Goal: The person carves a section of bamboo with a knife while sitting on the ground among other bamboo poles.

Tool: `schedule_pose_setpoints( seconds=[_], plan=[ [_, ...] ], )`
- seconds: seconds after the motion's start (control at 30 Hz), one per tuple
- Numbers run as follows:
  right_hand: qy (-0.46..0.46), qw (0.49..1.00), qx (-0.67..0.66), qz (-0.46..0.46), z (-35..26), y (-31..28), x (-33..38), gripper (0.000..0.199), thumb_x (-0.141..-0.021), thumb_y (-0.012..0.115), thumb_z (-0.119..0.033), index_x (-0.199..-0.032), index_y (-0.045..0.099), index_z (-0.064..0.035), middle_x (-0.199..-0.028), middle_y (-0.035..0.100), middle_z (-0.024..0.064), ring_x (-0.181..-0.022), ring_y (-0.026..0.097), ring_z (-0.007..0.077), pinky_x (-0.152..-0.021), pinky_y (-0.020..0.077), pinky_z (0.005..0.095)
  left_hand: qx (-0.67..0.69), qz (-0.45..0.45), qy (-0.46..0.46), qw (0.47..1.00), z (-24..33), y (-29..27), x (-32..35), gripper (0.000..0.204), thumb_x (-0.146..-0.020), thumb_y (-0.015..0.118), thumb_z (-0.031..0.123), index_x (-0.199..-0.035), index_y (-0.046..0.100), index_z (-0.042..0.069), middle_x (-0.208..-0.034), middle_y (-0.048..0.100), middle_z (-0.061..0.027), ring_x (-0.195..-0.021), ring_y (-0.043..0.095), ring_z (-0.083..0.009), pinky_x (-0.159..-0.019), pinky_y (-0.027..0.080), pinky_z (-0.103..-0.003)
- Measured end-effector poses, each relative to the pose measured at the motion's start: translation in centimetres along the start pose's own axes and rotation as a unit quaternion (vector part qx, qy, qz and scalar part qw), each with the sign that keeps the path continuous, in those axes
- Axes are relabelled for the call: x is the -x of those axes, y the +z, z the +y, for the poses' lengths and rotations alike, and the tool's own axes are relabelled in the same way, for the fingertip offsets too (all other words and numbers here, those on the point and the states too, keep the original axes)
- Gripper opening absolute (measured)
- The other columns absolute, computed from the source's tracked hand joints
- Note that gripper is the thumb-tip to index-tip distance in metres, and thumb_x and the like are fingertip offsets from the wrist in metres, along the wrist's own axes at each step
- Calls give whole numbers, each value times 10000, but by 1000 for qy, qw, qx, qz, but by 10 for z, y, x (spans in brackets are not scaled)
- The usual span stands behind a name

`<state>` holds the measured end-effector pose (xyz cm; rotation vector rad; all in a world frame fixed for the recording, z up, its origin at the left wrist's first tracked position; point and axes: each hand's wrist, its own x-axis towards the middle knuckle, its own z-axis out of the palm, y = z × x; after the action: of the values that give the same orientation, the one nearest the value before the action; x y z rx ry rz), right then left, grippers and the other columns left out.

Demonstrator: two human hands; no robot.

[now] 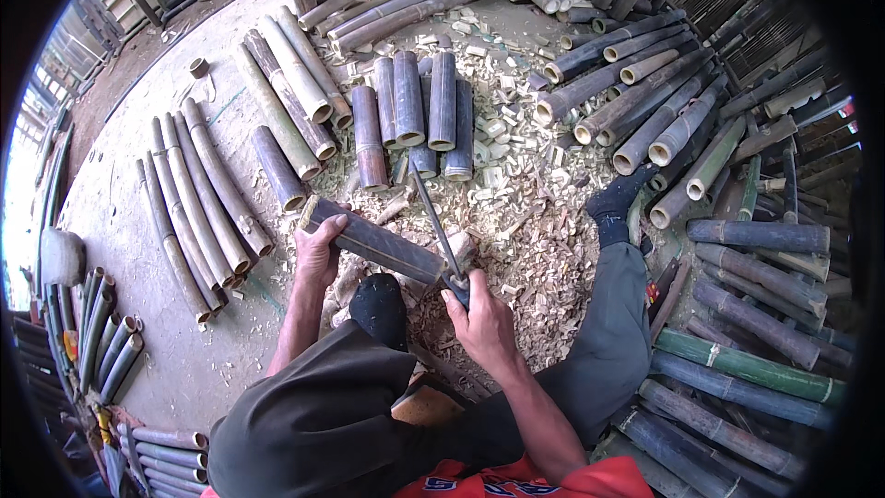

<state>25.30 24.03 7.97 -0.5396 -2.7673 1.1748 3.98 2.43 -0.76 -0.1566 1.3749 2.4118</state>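
Bamboo piece (373,242) lies across centre of scene, tilted, far-left end higher, near-right end down at a small block (461,247) among the chips (516,221). Left hand (318,254) wraps the far-left end, fingers closed over the top. Right hand (479,314) is closed round the dark handle of a long blade (433,217), which runs away from the person and meets the piece near its right end; exact contact point not clear. Black-socked left foot (378,309) sits just beside the piece, under it on the near side; right foot (619,198) is out to the right on the chips. Risks, as judged: round, smooth piece may roll or slip in a one-hand hold, sending the blade off line toward the near foot or left fingers; loose chips give poor footing for the block. Cut bamboo lengths (410,106) lie far, long poles (198,194) left, stacked poles (756,314) right.
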Motion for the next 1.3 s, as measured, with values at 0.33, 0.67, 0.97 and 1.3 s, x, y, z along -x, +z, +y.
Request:
schedule_pose_setpoints(
  seconds=[0.33,0.67,0.97,1.3],
  plan=[
    [82,992,40,-88,23,1,-1,341,-1057,613,-322,-1167,480,-28,-814,719,277,-763,727,490,-663,583,571,7,-102,-24,994,11,1,-1,516,-784,843,62,-1240,605,25,-1151,717,-154,-1085,723,-292,-984,598,-455],
    [93,983,121,-105,64,24,1,360,-1036,650,-325,-1155,493,-24,-840,719,266,-828,726,492,-672,554,587,25,-60,-34,997,-4,-8,-6,450,-829,839,144,-1201,635,-7,-1026,703,-114,-921,726,-248,-850,616,-420],
    [86,993,69,-38,47,32,6,300,-1040,661,-253,-1149,507,-20,-812,721,228,-739,749,408,-622,571,489,-16,80,10,997,-12,19,1,392,-829,862,49,-1147,639,-3,-993,708,-101,-888,714,-224,-843,602,-395],
    [-55,994,-62,74,24,16,13,302,-1022,687,-265,-1126,499,-53,-858,736,214,-729,747,414,-598,580,480,7,24,43,999,-6,17,-2,372,-817,843,24,-1133,648,8,-990,703,-97,-896,707,-219,-863,596,-377]
  ],
)
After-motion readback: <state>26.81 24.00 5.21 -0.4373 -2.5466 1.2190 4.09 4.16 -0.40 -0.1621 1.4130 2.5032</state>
